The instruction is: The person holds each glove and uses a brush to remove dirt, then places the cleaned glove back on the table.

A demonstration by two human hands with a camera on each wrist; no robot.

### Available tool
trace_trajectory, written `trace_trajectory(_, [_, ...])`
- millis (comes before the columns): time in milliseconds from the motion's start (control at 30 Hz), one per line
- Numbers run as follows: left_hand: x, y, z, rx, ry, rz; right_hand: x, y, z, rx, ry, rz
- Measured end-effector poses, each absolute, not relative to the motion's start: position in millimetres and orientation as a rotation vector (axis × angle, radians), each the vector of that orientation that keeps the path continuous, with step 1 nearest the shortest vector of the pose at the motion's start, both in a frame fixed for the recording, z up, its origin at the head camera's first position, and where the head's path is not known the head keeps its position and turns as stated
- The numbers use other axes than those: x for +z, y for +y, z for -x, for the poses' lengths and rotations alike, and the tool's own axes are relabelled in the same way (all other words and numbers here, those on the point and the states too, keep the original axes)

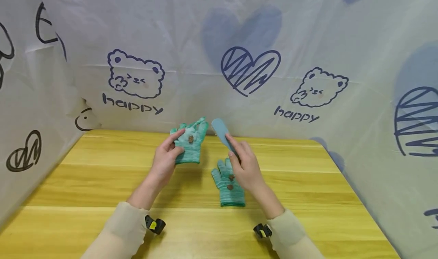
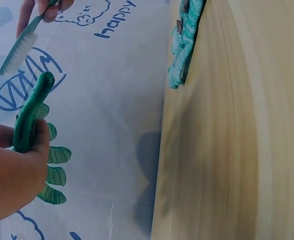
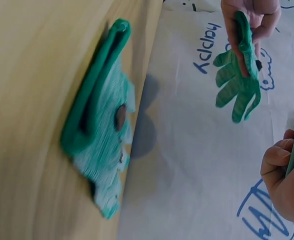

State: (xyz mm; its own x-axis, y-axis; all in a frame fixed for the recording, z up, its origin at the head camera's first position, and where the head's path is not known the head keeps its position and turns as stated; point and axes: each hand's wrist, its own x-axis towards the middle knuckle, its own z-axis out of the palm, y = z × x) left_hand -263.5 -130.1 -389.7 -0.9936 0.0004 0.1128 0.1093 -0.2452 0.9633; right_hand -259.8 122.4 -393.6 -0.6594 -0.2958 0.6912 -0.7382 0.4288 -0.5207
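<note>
My left hand (image 1: 163, 160) pinches a green knit glove (image 1: 189, 154) between thumb and fingers, lifted above the table. A brown spot (image 1: 191, 139) marks this glove's face. In my right hand (image 1: 247, 167) is a light-blue brush (image 1: 220, 129), its head raised just right of the held glove and apart from it. The left wrist view shows the brush's white bristles (image 2: 20, 52) facing the glove. A second green glove (image 1: 232, 198) lies on the table beneath my right hand, which hides part of its fingers in the head view. Brown spots (image 3: 120, 117) show on it too.
The wood-grain table (image 1: 291, 198) extends beneath both hands. A pale cloth (image 1: 191, 42) with drawn hearts, bears and lettering rises behind the table's far edge and along both sides. Dark wrist devices (image 1: 155, 224) sit at both sleeve cuffs.
</note>
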Motion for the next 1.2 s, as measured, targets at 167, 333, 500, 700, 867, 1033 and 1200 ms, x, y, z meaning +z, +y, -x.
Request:
trace_trajectory(167, [-391.7, -128.9, 263.2, -2.408, -1.892, 0.143, -390.8, 111.4, 260.8, 1.079, -2.210, -0.896])
trace_trajectory(333, [-394.8, -126.0, 260.7, -2.394, -1.896, 0.146, -390.2, 103.1, 257.3, 1.040, -2.284, -0.919])
trace_trajectory(500, [-398.3, -122.7, 259.8, -2.356, -1.926, 0.154, -395.9, 98.3, 255.0, 0.969, -2.348, -0.945])
trace_trajectory(700, [-397.2, -123.0, 260.1, -2.381, -1.891, 0.143, -400.5, 94.9, 254.6, 0.889, -2.392, -0.958])
trace_trajectory(867, [-394.8, -125.5, 259.8, -2.438, -1.864, 0.115, -402.6, 93.6, 256.0, 0.854, -2.422, -0.964])
trace_trajectory(1033, [-394.8, -128.1, 260.0, -2.478, -1.861, 0.086, -403.4, 92.5, 256.7, 0.856, -2.422, -0.971])
trace_trajectory(1200, [-395.3, -129.0, 260.1, -2.490, -1.865, 0.076, -403.7, 91.6, 257.8, 0.864, -2.416, -0.961])
